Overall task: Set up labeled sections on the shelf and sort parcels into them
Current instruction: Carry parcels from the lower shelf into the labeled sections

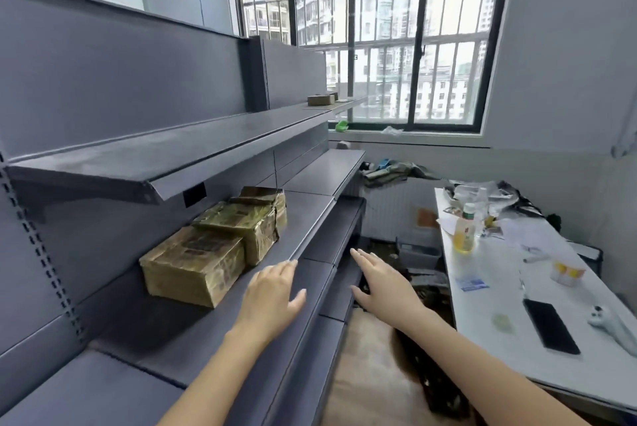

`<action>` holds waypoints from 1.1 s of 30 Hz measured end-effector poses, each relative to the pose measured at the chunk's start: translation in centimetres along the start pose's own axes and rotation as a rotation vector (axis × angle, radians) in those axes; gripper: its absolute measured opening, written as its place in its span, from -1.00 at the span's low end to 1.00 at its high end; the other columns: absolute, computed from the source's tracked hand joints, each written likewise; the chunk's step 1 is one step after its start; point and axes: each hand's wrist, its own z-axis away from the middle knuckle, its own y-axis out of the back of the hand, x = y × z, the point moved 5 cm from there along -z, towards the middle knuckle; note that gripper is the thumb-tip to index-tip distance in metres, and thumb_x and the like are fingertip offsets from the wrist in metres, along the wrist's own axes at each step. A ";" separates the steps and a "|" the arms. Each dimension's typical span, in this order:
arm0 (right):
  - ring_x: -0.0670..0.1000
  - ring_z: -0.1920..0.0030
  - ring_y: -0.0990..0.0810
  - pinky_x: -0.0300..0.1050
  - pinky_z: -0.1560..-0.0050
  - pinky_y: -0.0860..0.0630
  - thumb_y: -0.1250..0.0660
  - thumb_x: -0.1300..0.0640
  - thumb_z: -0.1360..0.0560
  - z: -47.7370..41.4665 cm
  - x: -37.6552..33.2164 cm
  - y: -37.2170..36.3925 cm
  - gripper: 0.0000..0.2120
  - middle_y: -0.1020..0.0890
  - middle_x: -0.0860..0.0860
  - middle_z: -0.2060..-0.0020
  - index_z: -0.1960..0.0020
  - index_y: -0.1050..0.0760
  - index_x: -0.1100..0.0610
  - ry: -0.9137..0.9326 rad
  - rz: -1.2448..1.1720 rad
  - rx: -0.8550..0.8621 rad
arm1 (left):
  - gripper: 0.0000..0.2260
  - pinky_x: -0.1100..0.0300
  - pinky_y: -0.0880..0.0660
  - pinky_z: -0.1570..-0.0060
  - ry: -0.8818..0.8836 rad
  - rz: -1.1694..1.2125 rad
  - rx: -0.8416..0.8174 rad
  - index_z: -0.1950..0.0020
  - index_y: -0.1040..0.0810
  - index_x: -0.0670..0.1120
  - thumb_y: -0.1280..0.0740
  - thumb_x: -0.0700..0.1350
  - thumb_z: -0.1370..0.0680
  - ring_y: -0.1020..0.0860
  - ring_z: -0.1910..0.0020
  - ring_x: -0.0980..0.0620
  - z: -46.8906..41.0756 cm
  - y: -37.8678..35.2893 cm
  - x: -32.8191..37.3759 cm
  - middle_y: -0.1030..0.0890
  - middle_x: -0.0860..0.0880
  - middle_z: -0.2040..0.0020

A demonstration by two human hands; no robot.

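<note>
Slate-grey metal shelf (193, 150) fills the frame's left, holding tan-brown parcels (193, 265) wrapped in glossy tape. At right, a white surface (510, 332) carries a black phone (550, 326) and a yellow-filled bottle (465, 231); a green object (341, 126) lies on the windowsill at centre.

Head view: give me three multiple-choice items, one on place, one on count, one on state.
1. Where does the flat black phone lie?
A. upper shelf B. long white table C. window sill
2. How many tan tape-wrapped cardboard parcels sit on the dark grey metal shelf board by the hands?
A. one B. three C. six
3. What state are the left hand and right hand in?
A. both open, holding nothing B. both gripping a parcel C. left holding the phone

1 B, the phone rests on the tabletop at right; 2 B, three boxes stand in a row; 3 A, fingers are straight and empty.
</note>
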 end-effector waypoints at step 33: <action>0.09 -0.52 -0.06 -0.08 -0.45 -0.11 -0.19 -0.03 -0.57 -50.4 9.2 -14.0 -0.33 -0.09 0.06 -0.53 -0.55 0.09 0.06 0.637 -0.045 -0.321 | -0.44 0.13 -0.09 -0.44 0.783 -0.044 0.058 -0.53 -0.11 -0.05 -0.22 0.05 -0.58 -0.14 -0.47 -0.03 -37.9 -15.0 -17.0 -0.20 -0.02 -0.51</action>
